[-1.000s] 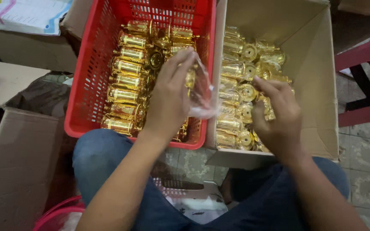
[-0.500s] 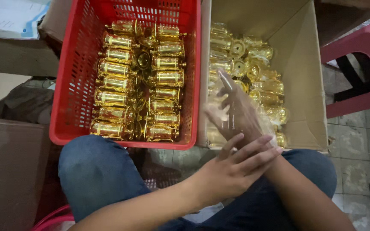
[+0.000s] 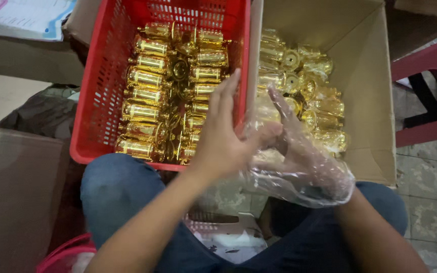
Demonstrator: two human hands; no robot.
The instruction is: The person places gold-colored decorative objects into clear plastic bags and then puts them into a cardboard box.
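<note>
My right hand (image 3: pixel 287 139) is inside a loose clear plastic glove (image 3: pixel 312 174), fingers spread, over the near edge of a cardboard box (image 3: pixel 373 76) that holds several shiny gold metal pieces (image 3: pixel 317 68). My left hand (image 3: pixel 221 141) presses against it from the left. Its thumb pinches the glove's plastic while the other fingers point straight up. A red plastic basket (image 3: pixel 102 91) just beyond my left hand holds several gold cylindrical pieces (image 3: pixel 147 78) laid in rows. Both rest above my knees in blue trousers.
A pink plastic stool (image 3: pixel 431 91) stands at the right on a tiled floor (image 3: pixel 431 202). Brown cardboard boxes (image 3: pixel 16 192) sit at the left, with a printed paper sheet (image 3: pixel 26 15) at top left. A red round rim (image 3: pixel 61 255) shows at bottom left.
My left hand came back from over the red basket to my right hand. The clear glove, first held loose, is now drawn over the right hand.
</note>
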